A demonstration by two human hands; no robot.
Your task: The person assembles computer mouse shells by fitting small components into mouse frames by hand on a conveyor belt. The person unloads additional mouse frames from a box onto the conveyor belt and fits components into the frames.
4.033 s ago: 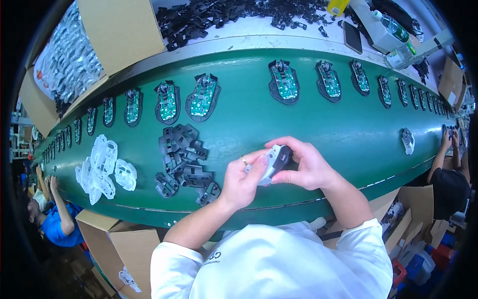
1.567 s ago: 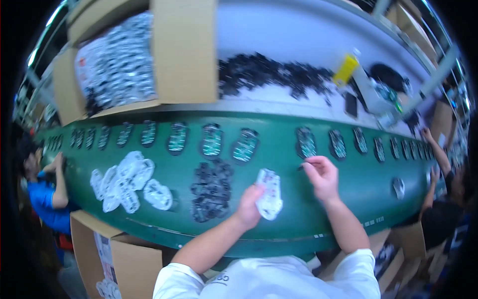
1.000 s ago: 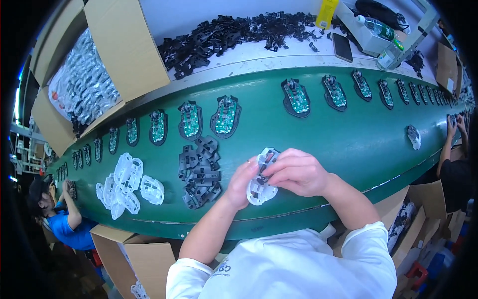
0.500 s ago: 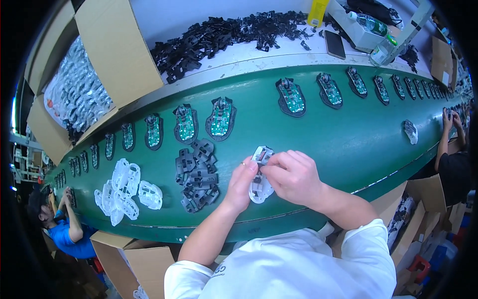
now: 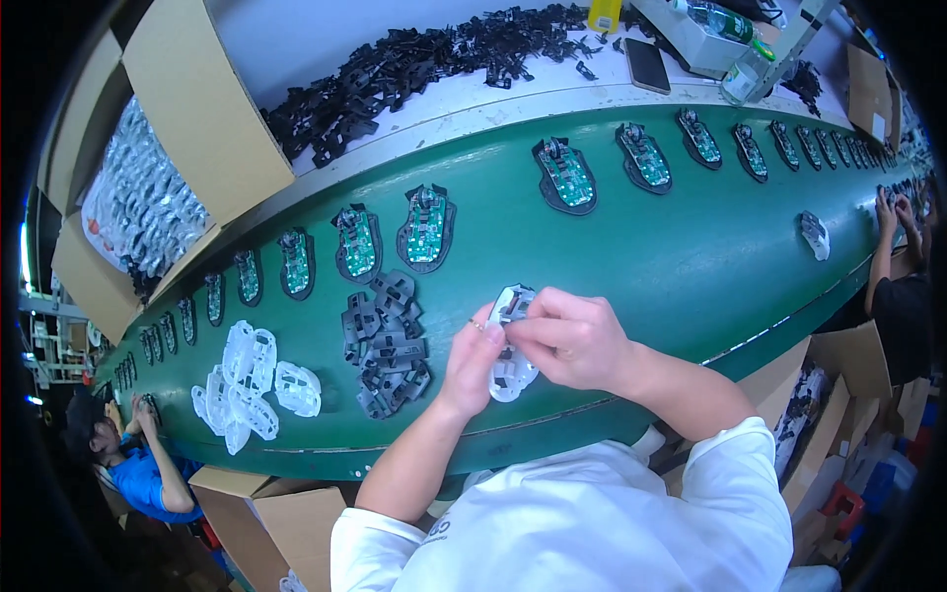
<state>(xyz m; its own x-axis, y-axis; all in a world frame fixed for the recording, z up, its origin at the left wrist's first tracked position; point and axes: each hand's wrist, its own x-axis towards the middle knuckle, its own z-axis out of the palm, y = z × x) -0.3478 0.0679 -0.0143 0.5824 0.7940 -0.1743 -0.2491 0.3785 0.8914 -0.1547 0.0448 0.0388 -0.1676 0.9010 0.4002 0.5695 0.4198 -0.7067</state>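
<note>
Here, a bare left hand holds a white, oval plastic shell above a smooth green work surface.
The bare right hand bends its fingers over the shell's upper part; whether they grip anything cannot be told. Angular black plastic pieces lie piled to the left.

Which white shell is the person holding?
The white shell in the left hand, right hand over it; the clustered shells farther left lie unheld on the green surface.
</note>
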